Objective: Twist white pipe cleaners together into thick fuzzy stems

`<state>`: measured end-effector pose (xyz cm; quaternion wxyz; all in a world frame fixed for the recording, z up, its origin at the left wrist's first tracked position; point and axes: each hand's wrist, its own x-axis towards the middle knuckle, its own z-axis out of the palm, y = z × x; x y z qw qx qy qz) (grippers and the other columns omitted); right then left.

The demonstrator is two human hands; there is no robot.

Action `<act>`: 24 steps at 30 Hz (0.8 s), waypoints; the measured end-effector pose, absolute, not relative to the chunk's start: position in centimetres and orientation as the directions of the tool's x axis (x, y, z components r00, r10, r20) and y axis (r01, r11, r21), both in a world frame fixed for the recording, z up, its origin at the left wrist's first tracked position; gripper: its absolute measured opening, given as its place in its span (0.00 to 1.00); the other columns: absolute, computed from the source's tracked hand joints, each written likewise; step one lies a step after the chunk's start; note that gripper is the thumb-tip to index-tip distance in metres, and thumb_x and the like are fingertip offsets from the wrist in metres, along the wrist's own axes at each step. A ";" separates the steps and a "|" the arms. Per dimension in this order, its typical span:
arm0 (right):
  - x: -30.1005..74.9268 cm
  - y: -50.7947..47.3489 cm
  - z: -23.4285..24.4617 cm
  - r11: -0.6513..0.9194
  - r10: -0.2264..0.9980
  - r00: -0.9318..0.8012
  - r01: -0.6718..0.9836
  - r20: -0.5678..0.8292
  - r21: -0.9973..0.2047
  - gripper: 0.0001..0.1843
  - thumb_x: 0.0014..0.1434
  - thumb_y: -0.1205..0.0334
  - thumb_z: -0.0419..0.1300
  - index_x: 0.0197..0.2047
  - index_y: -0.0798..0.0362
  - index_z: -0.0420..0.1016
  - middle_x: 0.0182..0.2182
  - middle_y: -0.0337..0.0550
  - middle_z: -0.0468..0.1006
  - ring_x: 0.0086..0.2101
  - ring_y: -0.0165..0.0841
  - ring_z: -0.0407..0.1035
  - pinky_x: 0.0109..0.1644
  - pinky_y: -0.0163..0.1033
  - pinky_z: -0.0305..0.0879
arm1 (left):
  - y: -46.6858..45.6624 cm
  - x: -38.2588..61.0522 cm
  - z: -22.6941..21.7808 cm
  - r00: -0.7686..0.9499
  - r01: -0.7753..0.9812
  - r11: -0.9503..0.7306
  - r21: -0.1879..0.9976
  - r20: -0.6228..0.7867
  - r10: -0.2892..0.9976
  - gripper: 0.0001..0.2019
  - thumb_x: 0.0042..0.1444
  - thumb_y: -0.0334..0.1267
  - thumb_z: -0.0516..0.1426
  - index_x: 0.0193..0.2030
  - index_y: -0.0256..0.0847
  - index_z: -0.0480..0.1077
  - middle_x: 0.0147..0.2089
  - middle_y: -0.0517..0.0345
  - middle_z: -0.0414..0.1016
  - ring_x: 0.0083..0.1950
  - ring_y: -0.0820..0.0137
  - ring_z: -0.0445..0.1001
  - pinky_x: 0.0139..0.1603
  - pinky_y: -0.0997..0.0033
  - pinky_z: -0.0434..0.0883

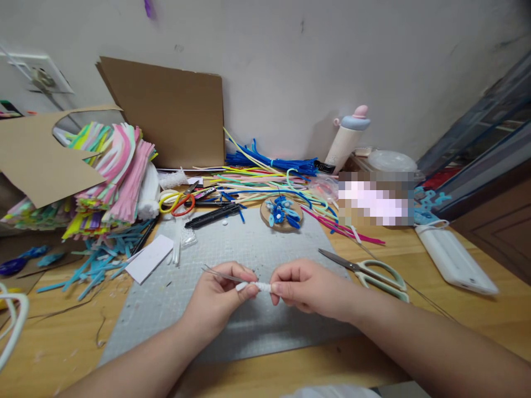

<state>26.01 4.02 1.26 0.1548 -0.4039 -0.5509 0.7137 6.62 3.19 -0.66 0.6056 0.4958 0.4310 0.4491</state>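
Observation:
Over the grey cutting mat (pixel 232 243) my two hands meet around a short white fuzzy pipe cleaner piece (pixel 261 286). My left hand (pixel 222 296) pinches its left end and also holds thin metal tweezers (pixel 215 273) that point up and left. My right hand (pixel 302 287) pinches the right end with thumb and fingers closed. A small round wooden disc with blue pipe cleaner flowers (pixel 282 213) sits at the mat's far edge.
Scissors with pale handles (pixel 369 271) lie right of the mat, a white power bank (pixel 454 260) beyond. Loose coloured pipe cleaners (pixel 265 179), black tools, a stack of pastel strips (pixel 112 171), cardboard (pixel 174 110) and a bottle (pixel 348 138) crowd the back.

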 end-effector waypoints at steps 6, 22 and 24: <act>26.0 3.9 1.0 -0.408 0.618 -0.668 0.178 -0.415 -0.895 0.17 0.55 0.49 0.57 0.30 0.57 0.69 0.15 0.28 0.55 0.13 0.19 0.44 0.15 0.29 0.37 | 2.9 6.9 -0.9 0.259 -0.132 0.054 0.990 -0.018 0.966 0.07 0.39 0.34 0.67 0.21 0.38 0.72 0.25 0.57 0.75 0.30 0.71 0.72 0.32 0.72 0.69; 25.1 2.1 0.8 0.444 0.853 -0.515 0.627 0.086 -0.640 0.15 0.65 0.60 0.45 0.36 0.53 0.71 0.30 0.42 0.74 0.31 0.30 0.65 0.35 0.34 0.54 | 2.6 7.6 -1.8 0.181 -0.248 0.290 0.924 -0.250 0.951 0.11 0.41 0.39 0.66 0.29 0.36 0.73 0.23 0.59 0.76 0.25 0.73 0.71 0.31 0.73 0.68; 25.1 2.5 0.9 0.370 0.879 -0.475 0.614 0.048 -0.697 0.15 0.64 0.58 0.46 0.35 0.53 0.71 0.28 0.40 0.73 0.29 0.29 0.64 0.33 0.34 0.53 | 2.6 7.6 -1.6 0.153 -0.243 0.266 0.933 -0.234 0.960 0.11 0.41 0.38 0.66 0.31 0.37 0.75 0.26 0.58 0.77 0.27 0.73 0.71 0.33 0.74 0.68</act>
